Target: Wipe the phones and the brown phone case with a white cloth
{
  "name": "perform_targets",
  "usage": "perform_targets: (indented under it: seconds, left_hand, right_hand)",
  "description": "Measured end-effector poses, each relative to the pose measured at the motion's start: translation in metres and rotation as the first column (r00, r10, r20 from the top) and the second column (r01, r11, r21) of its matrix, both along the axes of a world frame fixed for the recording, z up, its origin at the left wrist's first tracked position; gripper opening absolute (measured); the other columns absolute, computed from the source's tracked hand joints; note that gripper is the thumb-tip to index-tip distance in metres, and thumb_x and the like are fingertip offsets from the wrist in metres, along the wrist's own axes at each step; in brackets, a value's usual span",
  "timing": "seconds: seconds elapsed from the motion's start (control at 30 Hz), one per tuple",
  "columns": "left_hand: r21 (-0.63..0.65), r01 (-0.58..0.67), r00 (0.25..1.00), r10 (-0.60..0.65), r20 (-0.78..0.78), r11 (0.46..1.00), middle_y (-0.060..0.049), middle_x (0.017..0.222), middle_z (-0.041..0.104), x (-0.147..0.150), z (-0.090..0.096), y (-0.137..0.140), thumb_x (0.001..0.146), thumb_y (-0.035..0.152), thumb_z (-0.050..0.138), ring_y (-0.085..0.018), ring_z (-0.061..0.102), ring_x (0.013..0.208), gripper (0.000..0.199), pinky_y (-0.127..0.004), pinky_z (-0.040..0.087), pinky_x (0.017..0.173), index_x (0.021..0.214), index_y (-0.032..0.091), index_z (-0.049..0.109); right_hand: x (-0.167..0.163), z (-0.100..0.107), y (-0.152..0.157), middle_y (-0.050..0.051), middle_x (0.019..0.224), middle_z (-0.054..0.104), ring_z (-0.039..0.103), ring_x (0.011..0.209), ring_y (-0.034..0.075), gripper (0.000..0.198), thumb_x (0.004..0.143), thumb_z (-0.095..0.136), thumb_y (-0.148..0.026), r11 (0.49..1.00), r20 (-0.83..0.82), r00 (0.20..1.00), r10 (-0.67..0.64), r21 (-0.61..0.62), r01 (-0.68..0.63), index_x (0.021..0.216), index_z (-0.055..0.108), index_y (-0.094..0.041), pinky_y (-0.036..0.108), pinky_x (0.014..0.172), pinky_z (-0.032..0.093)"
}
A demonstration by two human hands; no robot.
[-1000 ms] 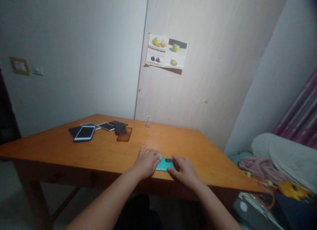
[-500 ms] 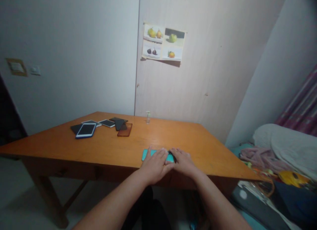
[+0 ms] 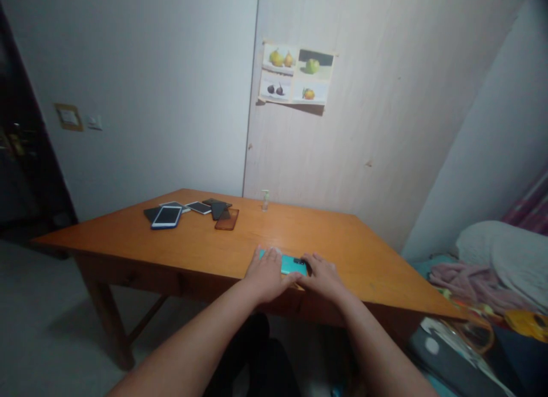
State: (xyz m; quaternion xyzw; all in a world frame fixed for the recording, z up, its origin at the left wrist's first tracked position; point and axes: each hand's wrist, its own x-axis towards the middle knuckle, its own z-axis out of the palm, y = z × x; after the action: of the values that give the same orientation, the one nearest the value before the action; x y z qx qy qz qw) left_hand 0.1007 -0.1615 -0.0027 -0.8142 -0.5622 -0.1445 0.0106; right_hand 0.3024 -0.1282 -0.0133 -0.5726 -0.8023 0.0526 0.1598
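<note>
A turquoise smartphone (image 3: 293,264) lies back up near the table's front edge, its dark camera block at the right end. Across its left part rests my left hand (image 3: 266,271), fingers pressed down over a small white piece (image 3: 278,251), cloth- or tissue-like and mostly hidden beneath them. My right hand (image 3: 320,273) grips the phone's right end, thumb on the near side and fingers by the camera block. Much of the phone's left half is covered by the left hand.
On the wooden table (image 3: 308,226), a blue-edged tablet (image 3: 166,217), several dark and white devices and a reddish-brown phone case (image 3: 228,219) lie at the left. A small clear pump bottle (image 3: 265,202) stands at the back. Bedding (image 3: 492,271) is piled at the right.
My left hand has slid left along the phone, uncovering more of its right half and the camera block. The right hand still holds the right end. The view has turned slightly left.
</note>
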Motion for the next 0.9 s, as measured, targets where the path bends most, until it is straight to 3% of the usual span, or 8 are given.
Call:
perform_targets:
  seconds: [0.17,0.27,0.4,0.5,0.6,0.77,0.9]
  left_hand:
    - [-0.048,0.153,0.987,-0.151,0.049,0.987,-0.022,0.150,0.045,0.047,0.005,0.003,0.093,0.073,0.018,-0.034,0.032,0.146,0.087,-0.058,0.010,0.120,0.146,0.009,0.045]
    - [-0.035,0.166,0.983,-0.163,0.084,0.985,-0.021,0.151,0.045,0.051,0.003,0.003,0.091,0.076,0.020,-0.033,0.032,0.146,0.090,-0.059,0.008,0.120,0.147,0.011,0.043]
    - [-0.011,0.115,0.991,-0.114,0.075,0.993,-0.019,0.150,0.047,0.019,0.001,0.004,0.090,0.078,0.018,-0.032,0.034,0.145,0.088,-0.060,0.007,0.120,0.143,0.015,0.049]
    - [-0.035,0.007,0.999,-0.005,0.053,0.999,-0.021,0.152,0.044,-0.013,0.003,0.004,0.090,0.078,0.017,-0.034,0.033,0.145,0.091,-0.062,0.007,0.119,0.145,0.012,0.046]
    - [-0.056,-0.055,0.997,0.057,0.047,0.997,-0.022,0.153,0.041,-0.027,0.005,0.004,0.089,0.079,0.018,-0.035,0.030,0.147,0.092,-0.063,0.007,0.119,0.146,0.011,0.044]
    - [-0.054,0.012,0.998,-0.008,0.065,0.998,-0.019,0.155,0.039,0.005,0.002,0.000,0.088,0.079,0.021,-0.035,0.027,0.148,0.092,-0.059,0.006,0.120,0.148,0.012,0.042]
    - [-0.064,0.164,0.983,-0.157,0.096,0.984,-0.020,0.153,0.043,0.038,0.002,-0.002,0.091,0.076,0.020,-0.033,0.030,0.147,0.087,-0.060,0.003,0.120,0.147,0.013,0.043]
  right_hand:
    - [0.010,-0.009,0.010,0.014,0.139,0.057,0.040,0.138,0.033,0.052,0.088,0.057,-0.041,0.999,0.018,0.999,0.038,-0.018,-0.037,0.136,0.053,-0.022,0.043,0.103,0.033]
    - [0.012,-0.011,0.013,0.015,0.138,0.058,0.040,0.138,0.033,0.052,0.088,0.057,-0.042,1.000,0.032,0.999,0.026,-0.013,-0.025,0.136,0.053,-0.022,0.043,0.102,0.034]
    - [0.008,-0.010,0.010,0.013,0.128,0.063,0.050,0.129,0.032,0.049,0.087,0.057,-0.051,1.000,0.017,1.000,0.014,0.021,-0.014,0.128,0.060,-0.023,0.041,0.099,0.037]
    - [0.003,-0.008,0.007,0.014,0.121,0.066,0.053,0.124,0.033,0.059,0.081,0.060,-0.064,0.998,-0.005,1.000,-0.010,0.062,0.011,0.123,0.063,-0.022,0.042,0.097,0.038]
    - [0.001,-0.007,0.005,0.014,0.119,0.067,0.052,0.125,0.035,0.065,0.078,0.060,-0.070,0.997,-0.017,1.000,-0.017,0.072,0.019,0.121,0.064,-0.022,0.042,0.096,0.038]
    - [0.007,-0.011,0.010,0.013,0.115,0.067,0.059,0.112,0.031,0.054,0.082,0.061,-0.059,0.998,-0.008,1.000,0.000,0.062,0.001,0.120,0.065,-0.021,0.039,0.091,0.041]
    - [0.014,-0.015,0.016,0.012,0.130,0.063,0.053,0.123,0.029,0.049,0.087,0.058,-0.046,0.998,-0.005,0.999,0.051,0.041,-0.050,0.129,0.059,-0.021,0.039,0.097,0.038]
